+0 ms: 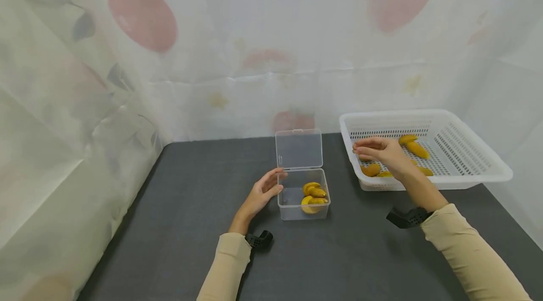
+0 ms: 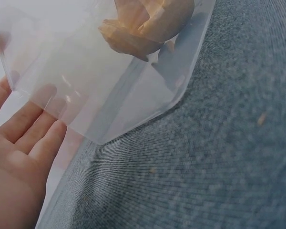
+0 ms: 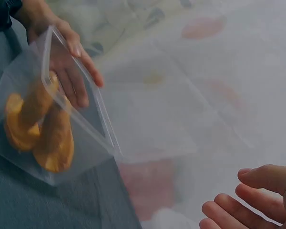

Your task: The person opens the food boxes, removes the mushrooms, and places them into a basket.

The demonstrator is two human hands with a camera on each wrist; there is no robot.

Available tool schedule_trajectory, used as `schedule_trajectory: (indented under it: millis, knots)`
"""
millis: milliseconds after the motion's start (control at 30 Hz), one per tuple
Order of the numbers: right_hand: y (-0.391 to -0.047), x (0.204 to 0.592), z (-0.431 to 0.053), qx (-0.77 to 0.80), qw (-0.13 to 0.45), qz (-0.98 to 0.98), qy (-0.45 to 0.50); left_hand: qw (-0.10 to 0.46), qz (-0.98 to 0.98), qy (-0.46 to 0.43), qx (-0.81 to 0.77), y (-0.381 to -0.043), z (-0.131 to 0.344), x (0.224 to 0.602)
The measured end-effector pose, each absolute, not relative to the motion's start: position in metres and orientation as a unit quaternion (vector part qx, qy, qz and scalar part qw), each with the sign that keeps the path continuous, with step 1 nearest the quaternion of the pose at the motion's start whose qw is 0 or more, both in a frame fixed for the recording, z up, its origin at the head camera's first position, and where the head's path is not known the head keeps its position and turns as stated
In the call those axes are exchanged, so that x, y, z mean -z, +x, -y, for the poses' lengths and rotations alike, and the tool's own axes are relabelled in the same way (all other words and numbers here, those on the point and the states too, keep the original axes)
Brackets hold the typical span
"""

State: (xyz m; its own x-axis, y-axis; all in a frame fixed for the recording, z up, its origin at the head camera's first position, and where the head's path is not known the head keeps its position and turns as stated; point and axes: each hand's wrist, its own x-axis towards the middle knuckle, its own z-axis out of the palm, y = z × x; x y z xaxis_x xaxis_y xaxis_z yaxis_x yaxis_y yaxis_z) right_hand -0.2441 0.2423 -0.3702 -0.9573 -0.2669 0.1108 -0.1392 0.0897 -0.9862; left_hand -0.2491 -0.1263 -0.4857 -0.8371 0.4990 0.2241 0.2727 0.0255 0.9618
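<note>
A clear plastic box (image 1: 292, 213) with its hinged lid (image 1: 299, 149) raised stands on the dark table, with several small yellow bananas (image 1: 315, 191) inside toward its right. My left hand (image 1: 262, 192) rests against the box's left side, fingers extended along the wall and thumb near the rim. These fingers show through the clear plastic in the left wrist view. Above the left end of a white basket (image 1: 471, 178) hovers my right hand (image 1: 383, 152). In the right wrist view, its fingers (image 3: 229, 210) are loosely bent, with nothing between them and the thumb.
More yellow bananas (image 1: 417, 150) lie in the slotted basket, some partly hidden behind the right hand. A dark cloth (image 1: 191, 225) covers the table. A pale printed curtain (image 1: 237, 23) hangs behind and along the left side.
</note>
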Motion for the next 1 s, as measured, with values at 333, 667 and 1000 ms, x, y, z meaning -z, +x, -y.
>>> schedule_trajectory:
  millis: [333,667,1000]
  knots:
    - [-0.234,0.371,-0.217,0.611,0.064,-0.770,-0.171,0.095,-0.709,0.269,-0.645,-0.247,0.129,0.483]
    - [-0.226,0.373,-0.200,0.575,0.080,-0.791,-0.191,0.098,-0.720,0.260,-0.636,-0.248,0.128,0.483]
    - [-0.222,0.389,-0.187,0.566,0.095,-0.786,-0.230,0.093,-0.719,0.264,-0.636,-0.250,0.126,0.485]
